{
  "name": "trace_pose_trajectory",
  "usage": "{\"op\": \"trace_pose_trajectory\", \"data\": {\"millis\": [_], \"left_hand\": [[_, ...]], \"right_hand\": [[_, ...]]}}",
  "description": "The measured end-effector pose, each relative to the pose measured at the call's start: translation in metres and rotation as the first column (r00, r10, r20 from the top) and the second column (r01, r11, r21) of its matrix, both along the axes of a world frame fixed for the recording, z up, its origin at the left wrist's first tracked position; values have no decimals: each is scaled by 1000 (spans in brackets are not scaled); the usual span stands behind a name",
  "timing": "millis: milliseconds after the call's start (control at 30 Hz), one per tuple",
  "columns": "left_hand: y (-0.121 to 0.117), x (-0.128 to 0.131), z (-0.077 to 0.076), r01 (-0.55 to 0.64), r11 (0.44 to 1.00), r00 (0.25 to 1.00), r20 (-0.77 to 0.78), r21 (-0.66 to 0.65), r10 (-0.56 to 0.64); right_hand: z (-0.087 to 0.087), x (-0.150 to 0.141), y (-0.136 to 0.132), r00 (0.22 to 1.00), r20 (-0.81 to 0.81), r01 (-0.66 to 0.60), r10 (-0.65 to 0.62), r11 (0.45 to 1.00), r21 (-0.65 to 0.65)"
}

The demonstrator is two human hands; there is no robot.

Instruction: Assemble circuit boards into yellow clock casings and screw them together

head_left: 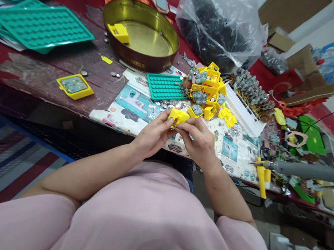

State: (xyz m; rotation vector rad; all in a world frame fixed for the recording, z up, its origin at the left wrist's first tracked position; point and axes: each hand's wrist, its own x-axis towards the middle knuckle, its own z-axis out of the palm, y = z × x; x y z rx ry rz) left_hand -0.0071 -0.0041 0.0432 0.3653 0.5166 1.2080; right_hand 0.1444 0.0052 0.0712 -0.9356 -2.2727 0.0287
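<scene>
Between my two hands, over the front edge of the worktable, is a small yellow plastic case [179, 116]. My left hand [154, 133] is closed around its left side, with the thumb on its near face. The fingers of my right hand [197, 139] are pinched together at the case's lower right; whether they also hold a small part is too fine to make out. Just beyond lies a heap of yellow cases [211, 90] with grey circuit pieces in some. A small teal ridged tray [165, 88] stands left of the heap, with button cells around it.
A round gold-lined tin [139, 65] holds another yellow case. Larger teal trays [48, 27] lie far left, near a lone yellow case [75, 86]. A black-filled plastic bag [221, 26] stands behind. A soldering iron [302, 170] juts in from the right.
</scene>
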Motion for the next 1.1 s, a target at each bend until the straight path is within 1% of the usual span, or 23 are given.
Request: {"op": "trace_pose_trajectory", "data": {"millis": [100,167,267,400,500,567,667,800,867,933,1000,1067,1100], "left_hand": [[-1,2,-3,23,1000,1000,-12,13,-23],[-2,4,-5,30,999,999,-14,17,-30],[-2,7,-5,26,999,1000,-11,29,-26],[-3,10,-3,17,1000,1000,-11,12,-17],[-3,11,-3,18,1000,1000,-5,-17,-18],[-4,12,-3,14,1000,1000,-2,-23,-14],[-5,12,-6,18,1000,1000,-23,-7,-18],[-6,12,-9,36,999,997,-67,-2,-36],[-6,12,-9,31,999,997,-67,-12,-31],[-5,11,-7,10,1000,998,-57,-27,-12],[-3,12,-6,-20,998,999,-49,-57,17],[-1,12,-6,-33,993,999,-40,-110,29],[-1,13,-5,-33,990,999,-29,-139,29]], "right_hand": [[3,3,0,1000,-28,-4,2,997,-80],[2,4,-2,1000,-18,6,-7,998,-67],[-5,4,-4,999,28,38,-39,998,59],[-16,4,-7,993,73,73,-93,968,241],[-20,3,-8,989,87,87,-122,942,324],[-19,3,-9,986,107,82,-128,932,354],[-14,5,-9,979,169,47,-111,938,345],[-10,10,-11,967,247,1,-68,966,260],[-11,11,-13,959,272,8,-77,970,244],[-12,10,-15,954,281,27,-102,965,259],[-15,9,-15,950,266,73,-165,944,323],[-20,9,-14,943,238,115,-231,901,417],[-22,10,-12,943,233,109,-238,882,459]]}}
